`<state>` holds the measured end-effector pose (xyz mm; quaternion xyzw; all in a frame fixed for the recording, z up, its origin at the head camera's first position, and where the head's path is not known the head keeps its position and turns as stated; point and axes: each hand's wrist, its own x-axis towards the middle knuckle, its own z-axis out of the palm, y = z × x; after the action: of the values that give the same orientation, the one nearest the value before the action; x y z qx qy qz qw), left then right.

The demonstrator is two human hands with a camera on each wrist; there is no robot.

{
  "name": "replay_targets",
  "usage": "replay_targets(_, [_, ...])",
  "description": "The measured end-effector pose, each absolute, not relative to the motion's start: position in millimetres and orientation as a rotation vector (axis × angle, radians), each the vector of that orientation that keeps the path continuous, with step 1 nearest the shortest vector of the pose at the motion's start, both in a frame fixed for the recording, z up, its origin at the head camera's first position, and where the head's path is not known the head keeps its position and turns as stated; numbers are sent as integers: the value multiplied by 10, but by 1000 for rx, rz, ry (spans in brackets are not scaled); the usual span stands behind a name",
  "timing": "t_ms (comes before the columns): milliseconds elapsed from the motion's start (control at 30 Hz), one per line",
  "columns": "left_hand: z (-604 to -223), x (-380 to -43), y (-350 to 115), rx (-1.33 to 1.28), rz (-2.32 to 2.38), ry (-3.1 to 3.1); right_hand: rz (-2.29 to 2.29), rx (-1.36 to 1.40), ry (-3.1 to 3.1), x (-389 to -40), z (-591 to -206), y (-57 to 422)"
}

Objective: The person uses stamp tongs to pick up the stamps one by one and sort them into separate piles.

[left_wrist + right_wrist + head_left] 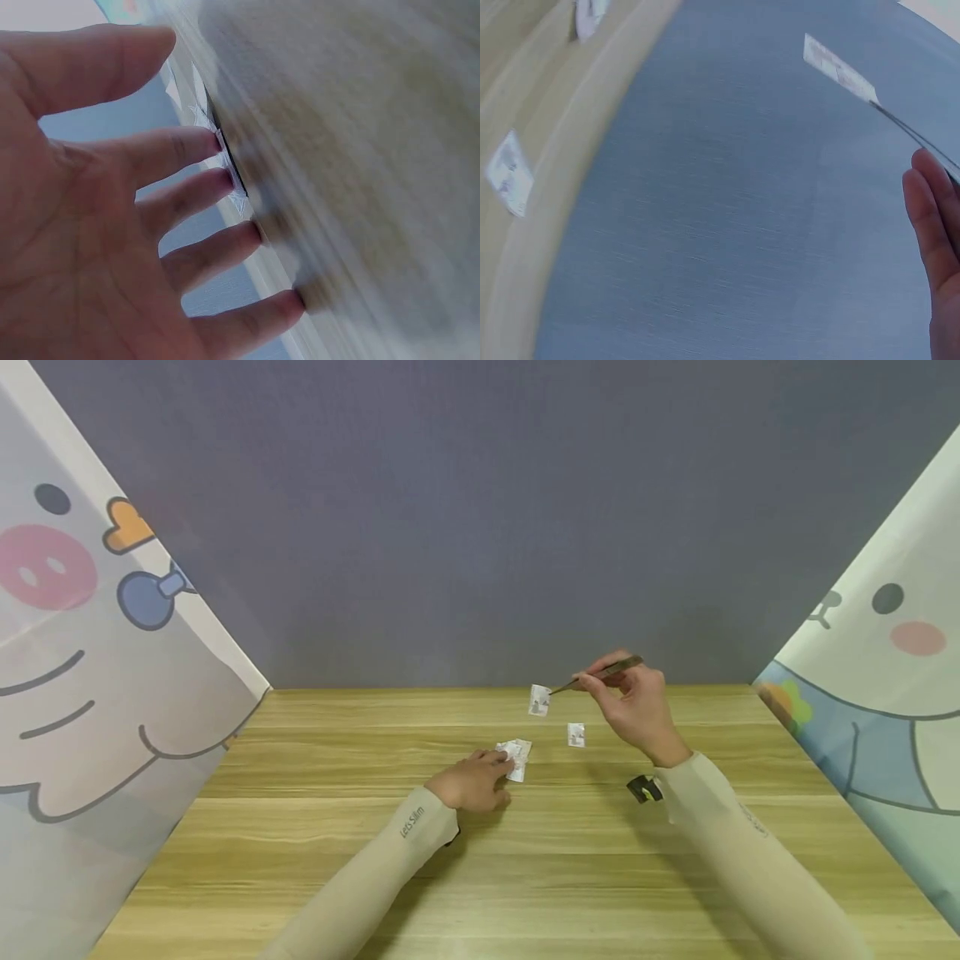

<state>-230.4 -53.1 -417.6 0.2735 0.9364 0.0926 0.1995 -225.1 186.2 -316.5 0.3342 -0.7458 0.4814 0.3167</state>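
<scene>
My right hand (637, 706) pinches a pair of tweezers (607, 670), raised over the back of the table. At the tips of the tweezers hangs a small white printed paper piece (539, 700), also seen held up in the right wrist view. My left hand (474, 781) rests its fingertips at a small pile of similar paper pieces (517, 762). In the left wrist view its fingers (184, 199) are spread and nearly straight, with two tips on the pile's edge and the thumb raised. Another printed piece (576, 735) lies alone between the pile and my right hand.
The wood-grain table (360, 760) meets a grey back panel (480, 527). Side panels with cartoon animals, one on the left (172, 693) and one on the right (885, 710), flank it. A small black item with a yellow-green mark (643, 788) shows beside the right cuff.
</scene>
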Motion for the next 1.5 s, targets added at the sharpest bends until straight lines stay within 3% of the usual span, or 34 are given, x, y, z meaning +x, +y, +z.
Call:
replay_targets(600, [-4185, -2298, -528, 781, 248, 2638, 1248, 897, -1943, -2279, -3196, 1937])
replay_targets(1067, [-4204, -2293, -520, 800, 200, 2665, 1173, 584, -2405, -2782, -3883, 2340])
replay_targets(1500, [-4200, -2297, -523, 814, 201, 2668, 1141, 465, -2575, -2998, -4121, 2418])
